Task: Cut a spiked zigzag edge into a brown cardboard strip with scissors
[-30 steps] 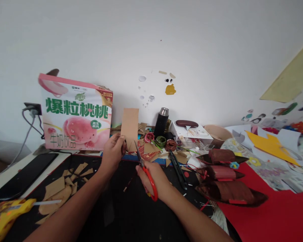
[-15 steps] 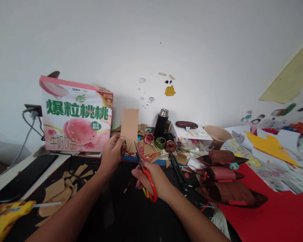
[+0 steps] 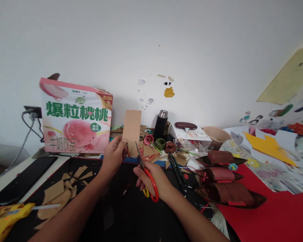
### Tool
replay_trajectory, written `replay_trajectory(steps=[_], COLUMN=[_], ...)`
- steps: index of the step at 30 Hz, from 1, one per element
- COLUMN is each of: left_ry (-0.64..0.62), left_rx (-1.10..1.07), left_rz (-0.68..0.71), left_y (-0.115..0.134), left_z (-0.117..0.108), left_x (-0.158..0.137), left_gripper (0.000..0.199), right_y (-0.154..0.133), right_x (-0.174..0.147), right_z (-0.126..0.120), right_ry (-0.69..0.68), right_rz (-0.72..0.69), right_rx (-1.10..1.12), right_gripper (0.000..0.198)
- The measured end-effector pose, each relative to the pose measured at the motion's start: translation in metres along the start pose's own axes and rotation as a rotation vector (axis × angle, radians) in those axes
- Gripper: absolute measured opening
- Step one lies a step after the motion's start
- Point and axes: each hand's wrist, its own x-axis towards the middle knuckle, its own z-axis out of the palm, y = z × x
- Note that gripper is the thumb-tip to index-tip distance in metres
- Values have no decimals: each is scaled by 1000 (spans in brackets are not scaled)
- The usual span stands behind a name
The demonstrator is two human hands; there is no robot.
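Pinched upright in my left hand (image 3: 115,153) is a rectangular piece of brown cardboard (image 3: 131,126), gripped near its lower left edge. My right hand (image 3: 154,178) is closed around a pair of scissors (image 3: 151,183) with red and yellow handles. The blades point up and toward the cardboard, close to its lower right edge; whether they touch it I cannot tell. Cut cardboard scraps (image 3: 57,198) lie on the black mat left of my left forearm. A dark utility knife (image 3: 177,171) rests to the right of my right hand.
A pink-and-white drink carton (image 3: 77,116) stands at back left, with a black phone (image 3: 24,179) and yellow glue gun (image 3: 13,215) nearer. Behind my hands are a black thermos (image 3: 161,124) and small open jars (image 3: 160,144). Brown boat models (image 3: 232,194) sit on red paper (image 3: 275,215) at right.
The cardboard has shifted slightly right and tilted a little, still in my left hand. The scissors stay in my right hand, nearly in the same place. The whole view has moved slightly.
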Motion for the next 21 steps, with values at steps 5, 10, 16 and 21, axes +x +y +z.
replay_trajectory(steps=[5,10,16,21], left_ry=[12,7,6,13], left_rx=[-15,-8,9,-7], left_rz=[1,2,22,4], left_y=[-1,1,-4,-5], left_z=[2,3,2,4], left_x=[-1,-2,-2,-2], left_gripper=[29,30,31,31], right_y=[2,1,-6,-1], right_x=[-1,-1,-2,-1], right_z=[-2,-2,-1,0], right_ry=[13,37,50,55], right_rz=[18,43,66,27], right_rx=[-41,-53,-93,-115], right_gripper=[49,50,50,45])
